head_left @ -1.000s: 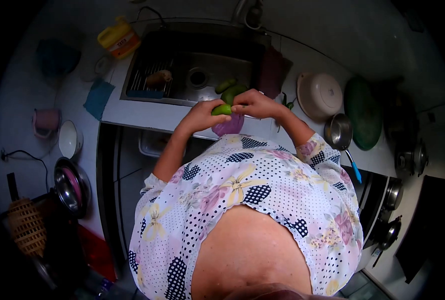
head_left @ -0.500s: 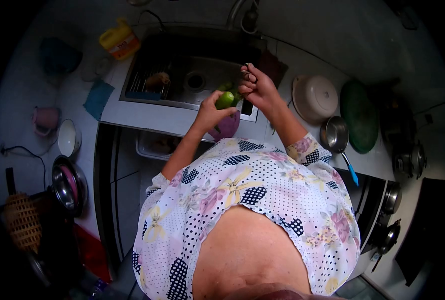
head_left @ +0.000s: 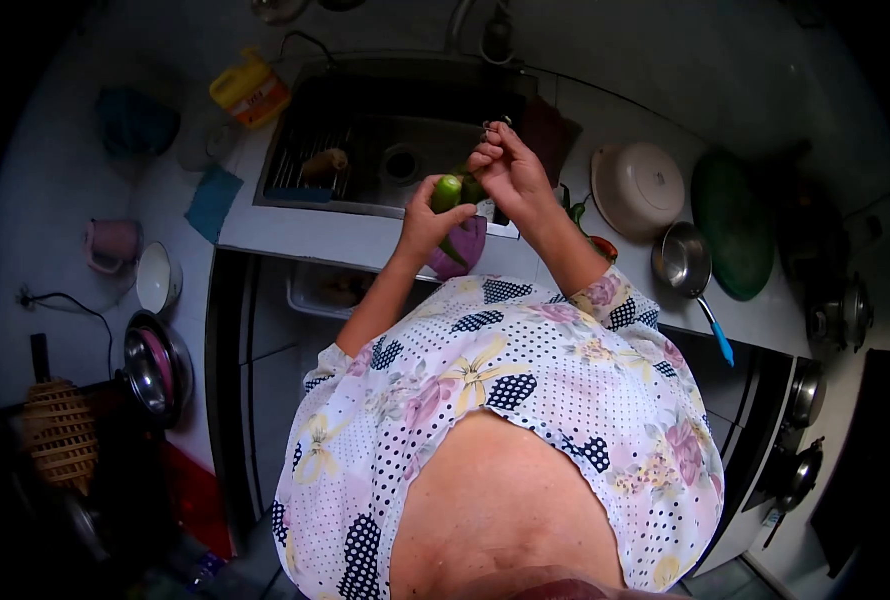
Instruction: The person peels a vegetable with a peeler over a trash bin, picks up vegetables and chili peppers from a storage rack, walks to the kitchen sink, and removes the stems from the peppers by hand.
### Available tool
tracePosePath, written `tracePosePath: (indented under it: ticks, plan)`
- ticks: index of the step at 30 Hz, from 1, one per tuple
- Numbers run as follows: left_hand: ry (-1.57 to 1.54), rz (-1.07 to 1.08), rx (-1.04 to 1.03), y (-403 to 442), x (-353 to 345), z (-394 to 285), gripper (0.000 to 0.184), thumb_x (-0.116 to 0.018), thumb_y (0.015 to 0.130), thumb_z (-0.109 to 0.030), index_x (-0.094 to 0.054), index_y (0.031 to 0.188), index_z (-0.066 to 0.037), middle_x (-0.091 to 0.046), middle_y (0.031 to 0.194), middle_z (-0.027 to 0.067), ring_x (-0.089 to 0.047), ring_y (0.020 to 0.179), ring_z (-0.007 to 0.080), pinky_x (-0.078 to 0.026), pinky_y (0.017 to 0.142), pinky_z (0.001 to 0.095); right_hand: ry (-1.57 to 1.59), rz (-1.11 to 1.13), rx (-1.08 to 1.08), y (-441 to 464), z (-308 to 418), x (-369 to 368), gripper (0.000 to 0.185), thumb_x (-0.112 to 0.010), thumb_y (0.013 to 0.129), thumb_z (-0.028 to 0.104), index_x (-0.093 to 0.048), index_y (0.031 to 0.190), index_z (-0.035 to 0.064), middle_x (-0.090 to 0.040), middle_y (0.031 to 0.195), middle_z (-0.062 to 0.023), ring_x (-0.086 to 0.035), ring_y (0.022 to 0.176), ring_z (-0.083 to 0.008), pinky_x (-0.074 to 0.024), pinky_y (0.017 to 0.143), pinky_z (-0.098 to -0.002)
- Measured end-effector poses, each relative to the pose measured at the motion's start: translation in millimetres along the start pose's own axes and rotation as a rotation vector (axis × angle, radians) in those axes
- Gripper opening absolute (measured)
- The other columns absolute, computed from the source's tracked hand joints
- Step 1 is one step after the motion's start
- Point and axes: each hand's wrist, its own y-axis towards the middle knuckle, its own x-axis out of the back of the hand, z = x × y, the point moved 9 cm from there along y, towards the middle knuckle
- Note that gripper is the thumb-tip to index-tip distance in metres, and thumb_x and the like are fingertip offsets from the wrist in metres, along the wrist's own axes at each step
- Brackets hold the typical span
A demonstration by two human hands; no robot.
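My left hand is wrapped round a green pepper at the sink's front edge, its top end facing up. Up and to the right, apart from the pepper, my right hand has its fingers pinched together; a small bit shows at the fingertips, too small to make out. Below the left hand lies a purple bowl or bag at the counter's edge. Other green vegetables, partly hidden, sit between the hands. Right of my right wrist are green peppers and a red one on the counter.
The sink holds a rack on its left. A yellow jug and blue cloth are at left. To the right are a beige basin, a saucepan and a green board.
My right hand has come away from the pepper, up and to the right, with its fingers closed. The left hand has kept the pepper and turned it more upright.
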Motion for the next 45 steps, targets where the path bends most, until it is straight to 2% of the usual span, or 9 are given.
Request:
tracePosePath:
  ticks: [5,11,14,21,27,30,33,36,45]
  plan:
    - [0.074,-0.017,0.027,-3,0,11,0.027,-0.073,0.072,-0.009,-0.058,0.093,-0.002,-0.06,0.083,0.0005,-0.054,0.074,0.0081,-0.047,0.068,0.0242,-0.304,-0.141,0.087,-14,11,-11,0.015,-0.051,0.093,0.018,-0.052,0.1,0.0039,-0.056,0.092,-0.0054,-0.056,0.081,-0.0137,-0.0469,0.072,-0.027]
    - [0.094,-0.083,0.069,-4,20,-7,0.023,-0.07,0.072,-0.011,-0.057,0.09,-0.001,-0.059,0.078,0.0016,-0.053,0.069,0.0081,-0.046,0.063,0.0255,-0.897,-0.029,-0.007,-15,10,11,0.036,-0.054,0.091,0.027,-0.048,0.116,0.0028,-0.056,0.106,-0.0095,-0.057,0.096,-0.016,-0.0476,0.078,-0.028]
    - [0.155,-0.079,0.067,-3,30,-6,0.023,-0.067,0.074,-0.009,-0.058,0.093,-0.002,-0.059,0.083,0.0014,-0.054,0.074,0.0084,-0.046,0.067,0.0245,-0.926,0.119,-0.071,-25,-5,5,0.041,-0.055,0.09,0.03,-0.047,0.119,0.002,-0.056,0.108,-0.0093,-0.057,0.095,-0.0155,-0.0474,0.078,-0.0276]
    - [0.281,-0.065,0.051,-13,26,-24,0.024,-0.065,0.074,-0.008,-0.058,0.095,-0.001,-0.059,0.084,0.0027,-0.055,0.076,0.0099,-0.046,0.068,0.0249,-1.367,0.137,-0.083,-24,-10,3,0.031,-0.072,0.078,0.019,-0.061,0.101,0.0001,-0.062,0.08,-0.0056,-0.06,0.072,-0.0098,-0.0479,0.061,-0.0231]
    - [0.452,0.009,-0.018,-12,23,-28,0.027,-0.066,0.073,-0.01,-0.058,0.096,0.0,-0.06,0.083,0.0043,-0.056,0.077,0.0111,-0.047,0.069,0.0262,-1.46,0.134,-0.046,-27,-10,-10,0.023,-0.07,0.078,0.017,-0.064,0.091,-0.0011,-0.062,0.072,-0.0043,-0.057,0.063,-0.0078,-0.0455,0.055,-0.0226]
    - [0.309,0.008,0.06,-16,18,-23,0.027,-0.069,0.072,-0.011,-0.058,0.094,-0.001,-0.06,0.084,0.0039,-0.057,0.079,0.0111,-0.047,0.07,0.0262,-1.558,0.31,0.047,-31,-20,-18,0.018,-0.069,0.079,0.016,-0.065,0.085,-0.0008,-0.061,0.068,-0.005,-0.056,0.06,-0.0078,-0.0441,0.053,-0.0233]
    - [0.195,0.058,0.207,-21,15,0,0.03,-0.072,0.071,-0.01,-0.057,0.096,-0.002,-0.06,0.086,0.0035,-0.057,0.08,0.0111,-0.047,0.071,0.0261,-1.559,0.245,0.002,-31,-21,-1,0.015,-0.066,0.08,0.015,-0.064,0.079,0.0001,-0.059,0.065,-0.005,-0.056,0.059,-0.0078,-0.0431,0.052,-0.0232]
    - [0.279,0.079,0.132,-29,8,-9,0.034,-0.073,0.07,-0.008,-0.056,0.099,-0.003,-0.059,0.089,0.0025,-0.056,0.081,0.0098,-0.047,0.073,0.0251,-1.464,0.16,-0.119,-34,-20,10,0.017,-0.064,0.082,0.016,-0.063,0.078,0.0,-0.058,0.063,-0.0041,-0.053,0.058,-0.0068,-0.0399,0.049,-0.0227]
    - [0.028,0.154,0.232,-40,-9,-1,0.035,-0.073,0.07,-0.005,-0.055,0.1,-0.004,-0.06,0.091,0.0012,-0.057,0.085,0.0099,-0.047,0.079,0.0239,-0.712,-0.006,-0.503,-62,-36,46,0.015,-0.061,0.086,0.019,-0.055,0.08,0.0068,-0.053,0.065,0.0002,-0.044,0.049,-0.0048,-0.0318,0.043,-0.0165]
